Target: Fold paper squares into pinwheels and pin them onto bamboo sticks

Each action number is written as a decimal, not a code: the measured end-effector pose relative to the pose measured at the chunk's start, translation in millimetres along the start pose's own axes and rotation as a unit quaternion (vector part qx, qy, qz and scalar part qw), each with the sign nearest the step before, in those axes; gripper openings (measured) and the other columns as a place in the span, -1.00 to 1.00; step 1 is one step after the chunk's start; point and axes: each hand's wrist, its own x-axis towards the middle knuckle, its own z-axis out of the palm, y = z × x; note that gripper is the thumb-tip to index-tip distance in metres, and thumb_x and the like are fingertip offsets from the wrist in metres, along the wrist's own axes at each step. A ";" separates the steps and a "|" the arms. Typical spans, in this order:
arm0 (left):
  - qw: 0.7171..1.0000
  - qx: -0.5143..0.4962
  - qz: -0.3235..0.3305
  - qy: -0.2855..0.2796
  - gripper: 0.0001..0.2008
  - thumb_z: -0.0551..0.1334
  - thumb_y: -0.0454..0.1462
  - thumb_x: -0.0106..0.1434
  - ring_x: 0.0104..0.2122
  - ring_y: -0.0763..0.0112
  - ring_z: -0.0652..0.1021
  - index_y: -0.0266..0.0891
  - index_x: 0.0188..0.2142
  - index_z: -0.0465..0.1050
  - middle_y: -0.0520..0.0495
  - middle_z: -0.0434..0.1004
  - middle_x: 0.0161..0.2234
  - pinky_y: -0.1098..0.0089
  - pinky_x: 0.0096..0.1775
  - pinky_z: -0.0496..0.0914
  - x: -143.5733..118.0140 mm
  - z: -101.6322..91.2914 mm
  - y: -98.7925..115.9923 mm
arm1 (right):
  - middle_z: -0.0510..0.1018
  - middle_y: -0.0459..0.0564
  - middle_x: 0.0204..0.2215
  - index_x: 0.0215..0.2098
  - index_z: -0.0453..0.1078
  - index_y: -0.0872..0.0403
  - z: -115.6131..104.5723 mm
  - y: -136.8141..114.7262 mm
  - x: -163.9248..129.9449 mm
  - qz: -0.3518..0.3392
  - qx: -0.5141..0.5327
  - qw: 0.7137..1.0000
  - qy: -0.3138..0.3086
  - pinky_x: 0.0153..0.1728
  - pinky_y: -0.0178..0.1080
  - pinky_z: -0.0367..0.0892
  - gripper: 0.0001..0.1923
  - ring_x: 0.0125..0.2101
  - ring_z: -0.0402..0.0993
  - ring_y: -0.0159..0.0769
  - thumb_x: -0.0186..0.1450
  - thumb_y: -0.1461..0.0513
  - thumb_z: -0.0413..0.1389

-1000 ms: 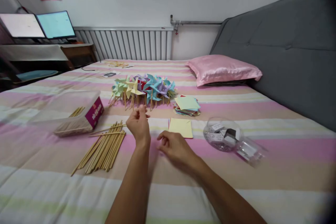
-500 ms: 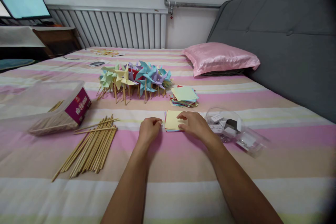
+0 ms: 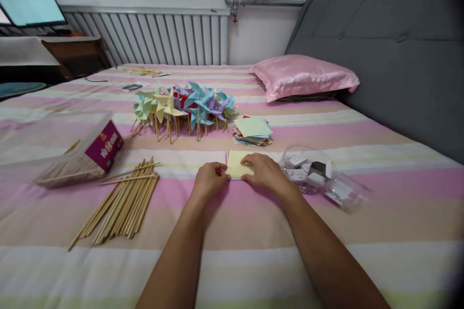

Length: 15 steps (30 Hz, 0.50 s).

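Note:
A small stack of square coloured paper (image 3: 237,160) lies on the bed, its top sheet pale yellow, with red and blue edges peeking out. My left hand (image 3: 210,176) is closed at the lower left corner of the stack, thumb and forefinger pinching its edge. At the right side, my right hand (image 3: 266,174) curves its fingers over the paper, with the thumb at the near edge. Just beyond sits a thicker pile of coloured paper squares (image 3: 253,128). To the left, wooden sticks (image 3: 126,203) lie in a loose bundle.
Paper pinwheels on sticks (image 3: 188,104) stand grouped farther back. A clear plastic box (image 3: 97,147) with sticks is at left. Right of my hands lies a clear round container (image 3: 308,169) with small packets. A pink pillow (image 3: 304,77) rests by the grey headboard (image 3: 373,34).
My left hand has moved right from beside the stack to its lower left corner. My right thumb has come down to the near edge. The view has shifted slightly.

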 end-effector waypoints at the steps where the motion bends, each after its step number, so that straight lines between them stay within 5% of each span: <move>1: 1.000 0.001 0.000 -0.003 -0.67 0.26 -0.35 -0.04 -0.46 0.37 0.48 -0.33 -0.22 0.52 -0.07 0.55 -0.47 0.44 -0.42 0.28 -0.4 -0.2 0.9 | 0.47 0.03 -0.09 -0.10 0.37 0.05 -0.2 -0.4 -0.1 0.001 0.000 1.000 -0.002 -0.11 -0.21 0.20 -0.59 -0.07 0.36 -0.17 0.06 0.19 0.20; 15: 0.999 0.034 0.012 0.005 -0.61 0.29 -0.31 -0.06 -0.46 0.37 0.50 -0.27 -0.16 0.49 -0.04 0.55 -0.47 0.43 -0.42 0.28 -0.3 4.5 -1.5 | 0.44 0.03 -0.06 -0.08 0.35 0.03 -2.3 -1.7 -1.5 0.004 -0.003 1.000 -0.018 -0.09 -0.21 0.18 -0.57 -0.05 0.33 -0.17 0.07 0.20 0.21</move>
